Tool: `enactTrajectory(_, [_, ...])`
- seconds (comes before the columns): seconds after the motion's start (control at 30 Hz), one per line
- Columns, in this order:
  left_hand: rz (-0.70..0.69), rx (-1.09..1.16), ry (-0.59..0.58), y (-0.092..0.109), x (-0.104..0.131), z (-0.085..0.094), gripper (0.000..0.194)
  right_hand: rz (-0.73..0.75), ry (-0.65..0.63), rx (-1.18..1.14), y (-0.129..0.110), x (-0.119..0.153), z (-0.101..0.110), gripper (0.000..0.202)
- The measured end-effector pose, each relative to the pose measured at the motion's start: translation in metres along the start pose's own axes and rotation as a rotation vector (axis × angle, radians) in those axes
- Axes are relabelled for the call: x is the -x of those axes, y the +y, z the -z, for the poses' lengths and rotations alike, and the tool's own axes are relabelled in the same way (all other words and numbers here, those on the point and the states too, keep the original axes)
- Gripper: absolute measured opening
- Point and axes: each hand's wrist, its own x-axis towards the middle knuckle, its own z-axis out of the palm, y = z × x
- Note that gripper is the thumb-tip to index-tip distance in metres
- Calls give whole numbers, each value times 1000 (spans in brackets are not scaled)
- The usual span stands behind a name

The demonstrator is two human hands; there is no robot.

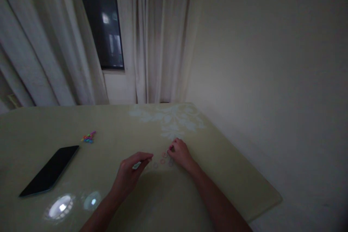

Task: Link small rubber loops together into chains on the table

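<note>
Several small rings, some reddish point(162, 161) and some grey point(156, 165), lie on the pale table between my hands. My left hand point(133, 166) is just left of them, its thumb and fingertips pinched together; a tiny pale bit shows at the tips, too small to name. At the right edge of the rings, my right hand point(180, 153) is curled with thumb and index finger meeting close to the tabletop. Whatever it holds, if anything, is too small to make out.
A black flat tablet-like object point(50, 170) lies at the left of the table point(108, 123). Behind it sits a small pile of colourful pieces point(88, 137). A wall point(272, 79) borders the table's right side; curtains point(163, 43) hang behind.
</note>
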Motion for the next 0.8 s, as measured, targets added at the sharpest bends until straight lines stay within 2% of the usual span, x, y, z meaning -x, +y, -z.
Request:
enactTrajectory(0.2, [-41,17,-21,-4,1,0,14,79,5,73,-1,3,-4,6])
enactTrajectory(0.4, [-31,33,-34,-7,2,1,18,36,77,-179,7,-5,6,9])
enactTrajectory(0.47, [-40,35,-38,-6,2,2,20,41,50,-223,9,-6,11,11])
enactTrajectory(0.6, [-54,33,-48,-5,1,1,20,106,-81,-263,10,-5,17,8])
enactTrajectory(0.8, [-61,33,-35,-4,0,0,18,146,-83,-162,8,-2,16,6])
